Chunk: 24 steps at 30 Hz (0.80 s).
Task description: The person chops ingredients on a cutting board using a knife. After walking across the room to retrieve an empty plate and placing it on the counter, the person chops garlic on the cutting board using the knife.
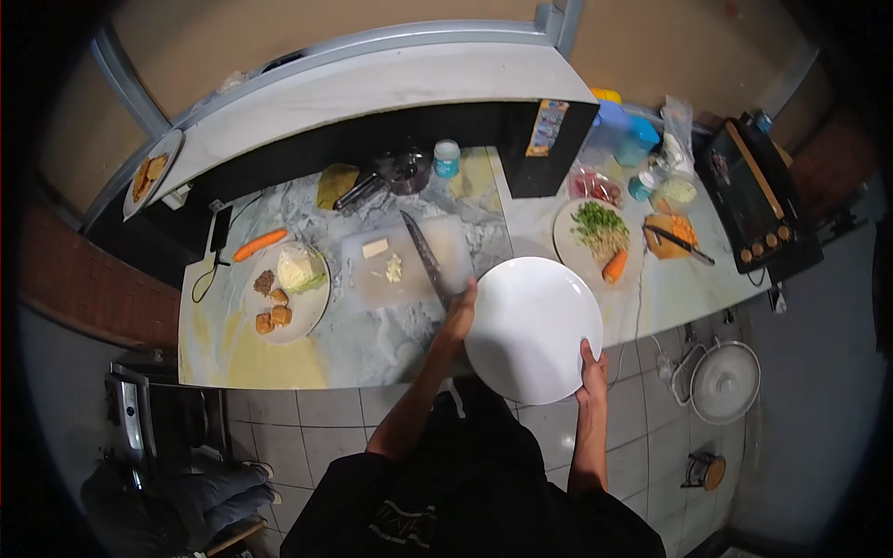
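A large white plate (534, 330) is held over the counter's front edge. My left hand (459, 312) is closed around a dark-bladed knife (424, 251) and meets the plate's left rim; the blade points up and left over the cutting board. My right hand (593, 370) grips the plate's right rim, thumb on top. On the translucent cutting board (363, 290) lie a pale block (375, 247) and small chopped white pieces (393, 268).
At left, a plate (316, 312) holds cabbage, minced food and brown cubes, near a carrot (259, 245). At right are a plate of chopped greens (599, 223), an orange board (662, 244) with a knife, and an oven (758, 200). Another person's legs (219, 493) show lower left.
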Tool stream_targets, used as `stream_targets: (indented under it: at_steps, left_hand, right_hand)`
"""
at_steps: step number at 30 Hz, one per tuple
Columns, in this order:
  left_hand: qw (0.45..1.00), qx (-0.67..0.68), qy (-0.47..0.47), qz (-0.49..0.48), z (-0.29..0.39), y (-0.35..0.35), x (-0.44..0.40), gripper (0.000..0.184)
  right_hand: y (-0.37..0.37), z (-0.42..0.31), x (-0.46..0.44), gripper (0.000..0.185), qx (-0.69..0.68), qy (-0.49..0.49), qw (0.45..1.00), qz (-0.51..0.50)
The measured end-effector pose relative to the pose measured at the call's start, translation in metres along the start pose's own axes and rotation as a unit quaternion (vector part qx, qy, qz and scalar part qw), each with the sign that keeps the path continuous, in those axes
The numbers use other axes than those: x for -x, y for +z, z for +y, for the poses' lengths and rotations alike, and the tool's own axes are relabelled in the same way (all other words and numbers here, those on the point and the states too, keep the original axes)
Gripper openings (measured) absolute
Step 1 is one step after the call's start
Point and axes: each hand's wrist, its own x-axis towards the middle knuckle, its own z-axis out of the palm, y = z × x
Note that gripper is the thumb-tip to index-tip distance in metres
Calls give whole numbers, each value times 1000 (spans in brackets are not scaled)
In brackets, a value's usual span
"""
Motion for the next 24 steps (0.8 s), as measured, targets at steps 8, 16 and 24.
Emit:
stream_targets:
  at_steps: [8, 16, 24]
  left_hand:
    - [979, -123, 146, -66, -2, -17, -71, 43]
    - [866, -408, 285, 46, -20, -7, -75, 58]
    - [928, -293, 197, 118, -13, -9, -69, 46]
  right_hand:
    - [17, -36, -74, 37, 21, -21, 1000, 3]
    - [27, -44, -102, 41, 31, -13, 999, 20]
    - [72, -21, -121, 39, 8, -36, 999, 33]
